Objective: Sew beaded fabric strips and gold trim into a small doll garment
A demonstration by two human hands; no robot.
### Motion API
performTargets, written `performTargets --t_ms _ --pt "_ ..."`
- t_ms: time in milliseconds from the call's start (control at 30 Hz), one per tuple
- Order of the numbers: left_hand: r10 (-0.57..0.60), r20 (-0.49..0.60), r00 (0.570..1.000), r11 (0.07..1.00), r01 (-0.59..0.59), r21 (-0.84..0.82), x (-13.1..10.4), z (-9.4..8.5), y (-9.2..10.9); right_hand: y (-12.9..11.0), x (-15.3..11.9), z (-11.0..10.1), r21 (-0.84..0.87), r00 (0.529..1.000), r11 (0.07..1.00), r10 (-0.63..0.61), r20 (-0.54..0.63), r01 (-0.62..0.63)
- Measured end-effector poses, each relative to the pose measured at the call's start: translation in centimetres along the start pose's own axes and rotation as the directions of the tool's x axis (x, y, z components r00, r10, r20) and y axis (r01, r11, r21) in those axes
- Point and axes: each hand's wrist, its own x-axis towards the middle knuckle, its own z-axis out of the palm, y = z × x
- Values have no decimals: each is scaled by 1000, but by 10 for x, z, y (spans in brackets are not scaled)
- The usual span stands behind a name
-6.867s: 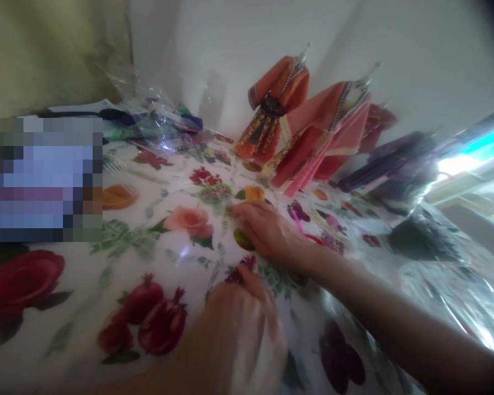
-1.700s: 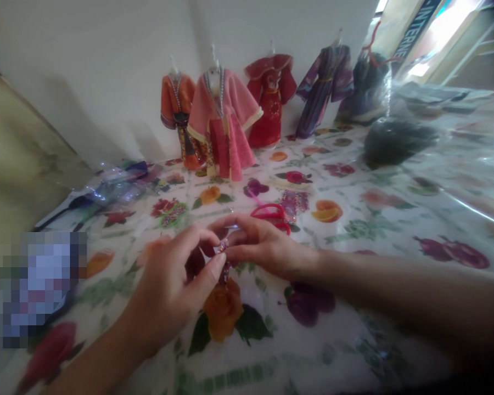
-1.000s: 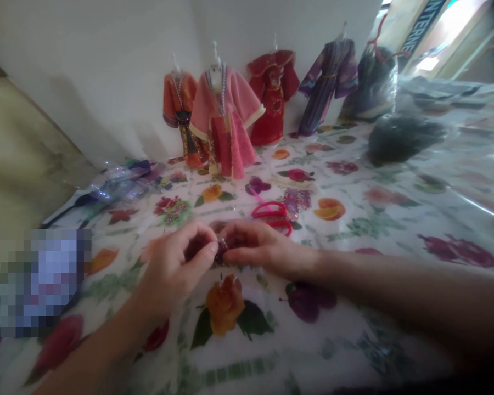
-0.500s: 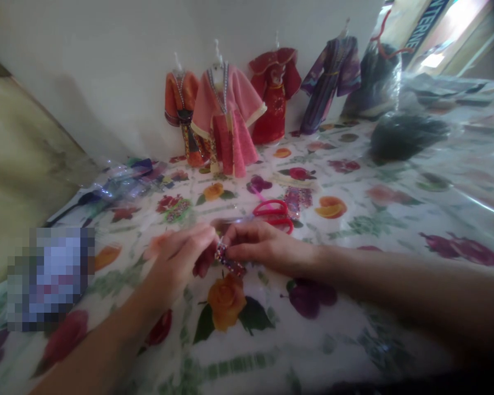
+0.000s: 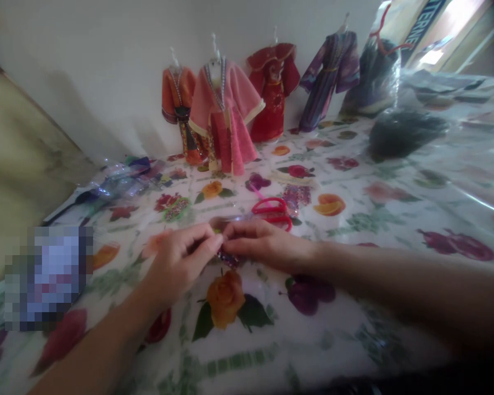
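Between my hands hangs a small, narrow strip with a speckled multicoloured pattern (image 5: 229, 260); its exact kind is too blurred to name. My left hand (image 5: 185, 253) is closed, thumb and fingers pinching the strip's upper left end. The fingers of my right hand (image 5: 260, 241) are pressed together on it too, fingertips meeting those of the left. Just beyond the right hand lie scissors with red handles (image 5: 288, 222), their blades pointing left and partly hidden by the fingers. Behind them rests a flat purple speckled piece (image 5: 298, 196).
Doll dresses on small stands line the wall: orange (image 5: 180, 90), pink (image 5: 242, 90), red (image 5: 273, 120) and purple (image 5: 328, 71). Plastic packets (image 5: 127, 178) lie at left, with a green-edged speckled piece (image 5: 177, 209) nearer. Dark plastic bags (image 5: 407, 131) sit at right on the flowered tablecloth (image 5: 230, 340).
My left hand has turned, its thumb now coming up against the right fingertips. Less of the speckled strip shows between the hands. The scissors and dresses have stayed in place.
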Motion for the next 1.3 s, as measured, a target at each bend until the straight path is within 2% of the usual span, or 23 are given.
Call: performTargets --t_ms 133,233,333,433,500,567,633,733,933,1100,1167,1300 --pt "-43 -141 989 998 48 30 0 -3 -1 3 0 -2 67 1000 998 -6 4 5" --pt "-31 -182 983 999 33 5 2 -3 -1 6 0 -2 65 1000 998 9 -3 -8" --pt "-45 -159 986 979 11 -205 3 -1 -6 6 0 -1 46 999 999 13 -37 -12" --pt "-114 -112 987 890 51 -453 4 1 -11 4 0 1 29 998 999 16 -65 -14" --pt "-137 -86 987 865 77 -495 4 1 -12 3 0 1 -7 997 1000 14 -73 -15" --pt "-101 -87 991 912 57 -406 3 0 -12 2 -1 1 -40 997 999 20 -68 -23" --pt "-38 -73 997 969 19 -247 3 -1 -11 2 -1 1 -61 998 998 27 -54 -30" --pt "-8 -39 999 995 5 -97 4 -1 -10 2 -1 1 -97 998 995 10 -58 -15" --pt "-1 -36 999 997 -2 -73 4 2 -8 2 1 1 -191 996 981 -53 -66 39" --pt "13 -4 1000 1000 -13 14 4 2 -4 2 0 -1 -255 998 967 -31 -48 18" --pt "21 -27 999 999 -20 36 5 2 -5 2 0 -1 -206 997 979 -9 -75 -7" --pt "9 -121 993 999 -14 -37 5 2 -8 2 -1 1 -85 995 996 32 -99 -40"
